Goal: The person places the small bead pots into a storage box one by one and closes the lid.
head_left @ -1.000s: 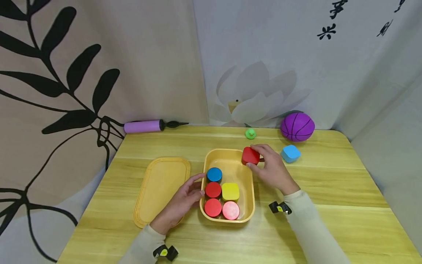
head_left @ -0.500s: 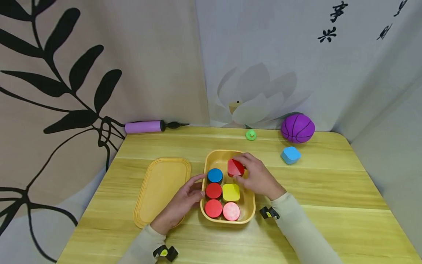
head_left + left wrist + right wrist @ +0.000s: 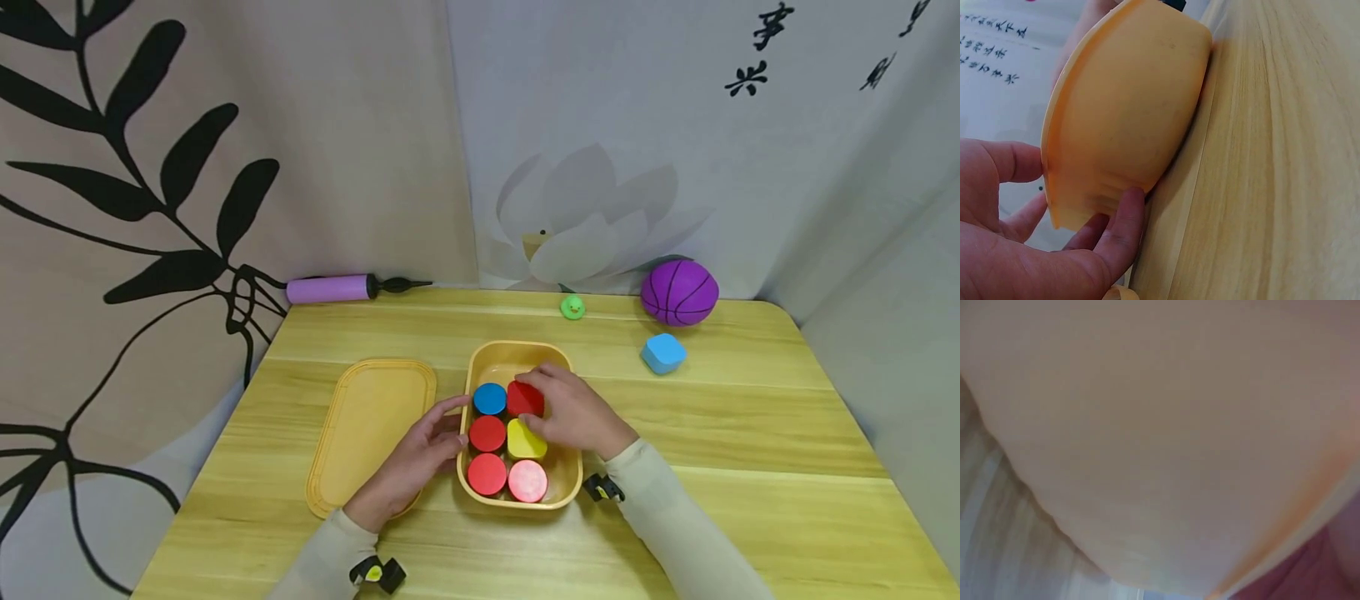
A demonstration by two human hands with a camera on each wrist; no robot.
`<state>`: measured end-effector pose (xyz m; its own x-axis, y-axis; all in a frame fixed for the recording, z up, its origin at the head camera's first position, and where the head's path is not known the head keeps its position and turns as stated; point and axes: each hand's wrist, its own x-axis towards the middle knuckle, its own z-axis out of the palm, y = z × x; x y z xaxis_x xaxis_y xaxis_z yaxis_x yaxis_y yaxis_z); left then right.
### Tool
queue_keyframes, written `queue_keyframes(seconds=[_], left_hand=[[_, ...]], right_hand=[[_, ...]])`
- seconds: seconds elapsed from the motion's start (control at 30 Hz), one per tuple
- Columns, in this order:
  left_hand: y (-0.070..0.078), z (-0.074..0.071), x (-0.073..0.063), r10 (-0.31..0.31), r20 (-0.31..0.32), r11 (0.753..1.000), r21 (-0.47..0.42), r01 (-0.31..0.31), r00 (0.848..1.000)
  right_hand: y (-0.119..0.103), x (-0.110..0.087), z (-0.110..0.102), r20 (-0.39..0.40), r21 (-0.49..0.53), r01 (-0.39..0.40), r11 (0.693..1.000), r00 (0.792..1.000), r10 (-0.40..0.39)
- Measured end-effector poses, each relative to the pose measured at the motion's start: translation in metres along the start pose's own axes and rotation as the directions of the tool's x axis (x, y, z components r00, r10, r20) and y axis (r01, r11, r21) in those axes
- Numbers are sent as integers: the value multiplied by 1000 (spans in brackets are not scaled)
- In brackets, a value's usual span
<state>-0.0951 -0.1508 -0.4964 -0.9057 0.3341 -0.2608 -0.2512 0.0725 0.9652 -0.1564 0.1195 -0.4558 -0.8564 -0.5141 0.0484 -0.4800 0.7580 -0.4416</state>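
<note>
A yellow-orange plastic box (image 3: 567,492) stands on the wooden table, holding several coloured blocks. My right hand (image 3: 576,410) reaches over its right rim and holds a red block (image 3: 525,399) between thumb and fingers. That block sits beside a blue round block (image 3: 490,399) and behind a yellow block (image 3: 527,440), partly hidden by the hand. Two red round blocks, the rear one (image 3: 487,434) and the front one (image 3: 487,474), and a pink round block (image 3: 528,481) lie nearer. My left hand (image 3: 420,454) rests its fingertips against the box's left wall, seen close in the left wrist view (image 3: 1116,112).
Left of the box lies a flat yellow-orange lid (image 3: 375,425). Toward the back right are a light blue block (image 3: 663,353) and a purple ball (image 3: 679,292). A small green duck (image 3: 573,307) and a purple hand pump (image 3: 330,289) are along the back edge.
My right hand has carried the red block from above the box's back right corner leftward, nearer and down, next to the blue block. My left hand has stayed at the left wall.
</note>
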Motion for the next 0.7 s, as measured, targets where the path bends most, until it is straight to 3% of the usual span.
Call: queue_keyframes(seconds=[0.27,0.7], left_hand=[[0,-1,0,-8,10,1000,-11,8,1000],[0,-1,0,-11,3,1000,-9,11,1000]], right_hand=[[0,1,1,56,-26,2,1000,998,-1],[0,-1,-8,25,31,4,1000,1000,-5]])
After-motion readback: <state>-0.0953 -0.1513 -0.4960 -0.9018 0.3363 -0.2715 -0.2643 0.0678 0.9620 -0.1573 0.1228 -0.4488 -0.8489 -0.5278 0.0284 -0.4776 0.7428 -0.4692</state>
